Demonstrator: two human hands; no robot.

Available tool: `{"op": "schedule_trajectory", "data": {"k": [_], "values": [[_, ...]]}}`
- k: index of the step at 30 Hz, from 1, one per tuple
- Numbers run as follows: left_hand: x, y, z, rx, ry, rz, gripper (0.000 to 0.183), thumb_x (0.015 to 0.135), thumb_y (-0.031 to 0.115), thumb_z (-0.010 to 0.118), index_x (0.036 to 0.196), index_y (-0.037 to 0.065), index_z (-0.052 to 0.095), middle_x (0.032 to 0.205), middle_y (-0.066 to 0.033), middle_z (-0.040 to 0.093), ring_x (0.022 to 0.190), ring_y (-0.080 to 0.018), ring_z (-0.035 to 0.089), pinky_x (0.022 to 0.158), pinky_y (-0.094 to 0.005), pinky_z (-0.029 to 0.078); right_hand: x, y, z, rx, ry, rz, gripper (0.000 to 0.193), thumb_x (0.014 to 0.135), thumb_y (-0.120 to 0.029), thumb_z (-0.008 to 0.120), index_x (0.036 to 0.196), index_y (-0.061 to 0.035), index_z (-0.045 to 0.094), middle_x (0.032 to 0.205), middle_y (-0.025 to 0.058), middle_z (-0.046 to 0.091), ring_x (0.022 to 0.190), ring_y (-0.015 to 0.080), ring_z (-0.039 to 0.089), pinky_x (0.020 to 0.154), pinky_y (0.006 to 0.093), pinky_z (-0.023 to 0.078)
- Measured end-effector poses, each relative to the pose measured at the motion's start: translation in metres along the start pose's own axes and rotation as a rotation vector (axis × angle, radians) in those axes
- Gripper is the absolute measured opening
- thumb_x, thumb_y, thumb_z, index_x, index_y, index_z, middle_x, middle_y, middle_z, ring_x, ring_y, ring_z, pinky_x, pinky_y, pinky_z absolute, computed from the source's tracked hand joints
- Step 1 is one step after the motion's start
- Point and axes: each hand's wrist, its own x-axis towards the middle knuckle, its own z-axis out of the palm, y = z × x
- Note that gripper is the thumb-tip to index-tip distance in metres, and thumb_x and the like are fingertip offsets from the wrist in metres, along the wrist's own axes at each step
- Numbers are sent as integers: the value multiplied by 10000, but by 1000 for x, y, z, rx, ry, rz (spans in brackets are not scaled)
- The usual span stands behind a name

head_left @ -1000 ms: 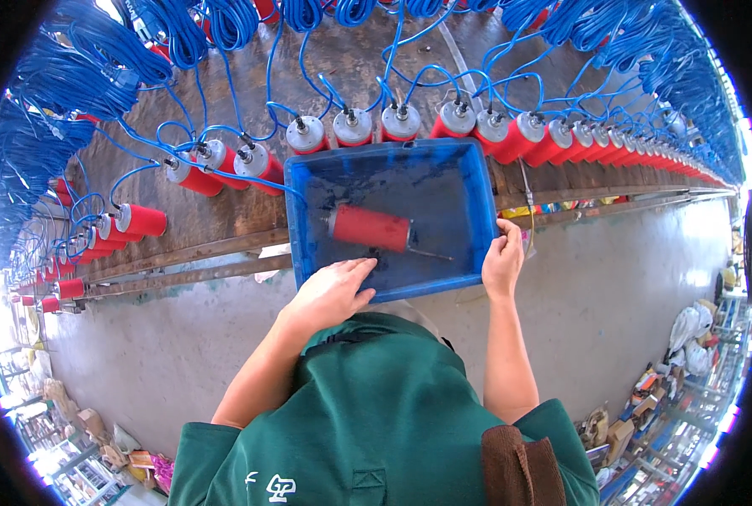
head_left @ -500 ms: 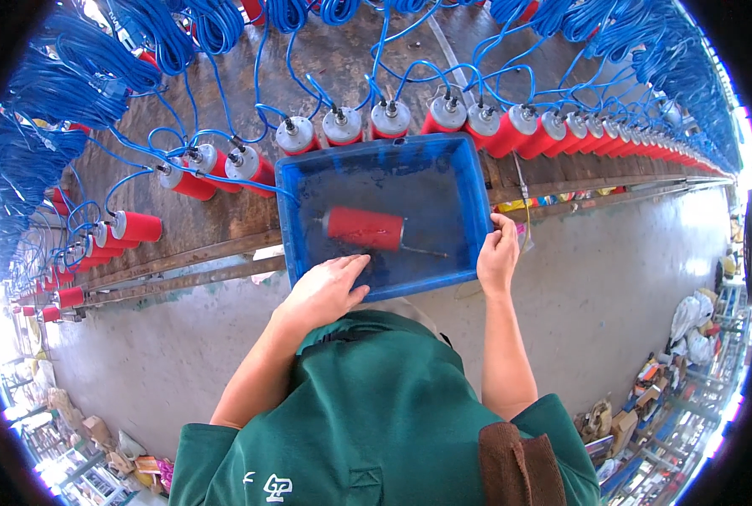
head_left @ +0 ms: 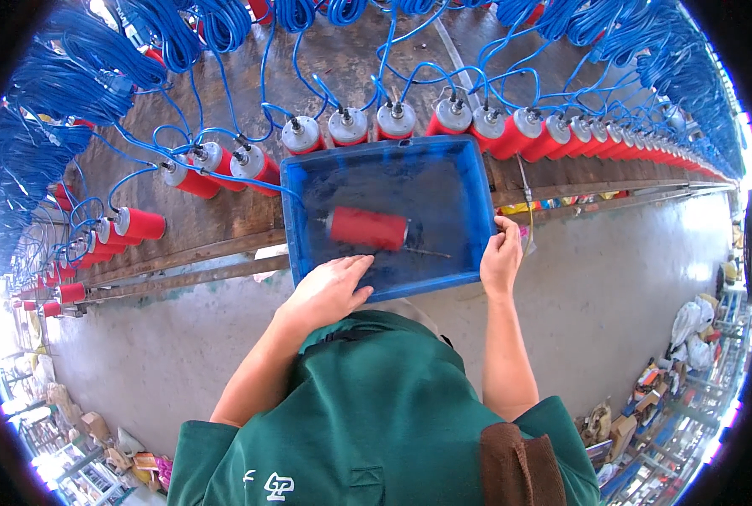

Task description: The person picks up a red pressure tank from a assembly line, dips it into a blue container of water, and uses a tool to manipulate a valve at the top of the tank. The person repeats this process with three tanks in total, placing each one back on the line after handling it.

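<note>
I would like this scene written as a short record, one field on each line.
Container: blue bin, at the near edge of the table
Inside: red cylinder on its side, thin rod at its right end
Left hand: over near rim, fingers inside
Right hand: at right rim
Beyond: red units in a row, with blue cables

Blue rectangular plastic tub [head_left: 474, 202] | open side up | red cylinder with pale ends [head_left: 369, 228] | lying on its side, roughly crosswise, inside the tub
</note>
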Motion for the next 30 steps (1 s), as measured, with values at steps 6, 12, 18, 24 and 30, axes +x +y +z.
{"op": "schedule_trajectory", "data": {"k": [6, 12, 18, 24, 30], "values": [[-1, 1, -1, 10, 26, 34, 552, 988, 275, 679, 1427, -42, 571, 1399, -271, 634, 1298, -421, 606, 1122, -464, 482, 1, -1, -2, -10, -7, 1, 305, 973, 51, 505, 1229, -40, 645, 1200, 157, 693, 1125, 342, 651, 1007, 425, 514], [8, -5, 1, 49, 17, 59, 550, 984, 269, 682, 1428, -37, 574, 1421, -258, 624, 1326, -411, 591, 1148, -470, 462, 1, -1, -2, -3, -6, 5, 304, 969, 50, 504, 1224, -34, 647, 1195, 167, 694, 1117, 352, 655, 1004, 428, 516], [58, -25, -2, 266, 123, 177, 563, 937, 145, 698, 1455, -12, 541, 1521, -216, 545, 1413, -422, 504, 1202, -472, 407, 1, 1, -1, -13, 7, 3, 303, 962, 43, 507, 1218, -36, 647, 1191, 168, 690, 1126, 357, 644, 1013, 440, 508], [103, -53, -1, 437, -62, 201, 708, 786, 157, 840, 1421, 22, 557, 1425, -182, 605, 1296, -375, 595, 1110, -445, 491, 1, -10, -4, 8, 22, 3, 291, 963, 38, 511, 1204, -59, 642, 1179, 151, 668, 1132, 360, 627, 1005, 453, 509], [122, -59, 13, 589, -216, 169, 895, 764, 204, 868, 1548, 78, 454, 1417, -191, 601, 1279, -402, 612, 1087, -473, 504, 0, -12, -5, 25, 37, -10, 288, 940, 54, 530, 1185, -43, 648, 1159, 153, 664, 1133, 361, 619, 1003, 452, 503]]}}
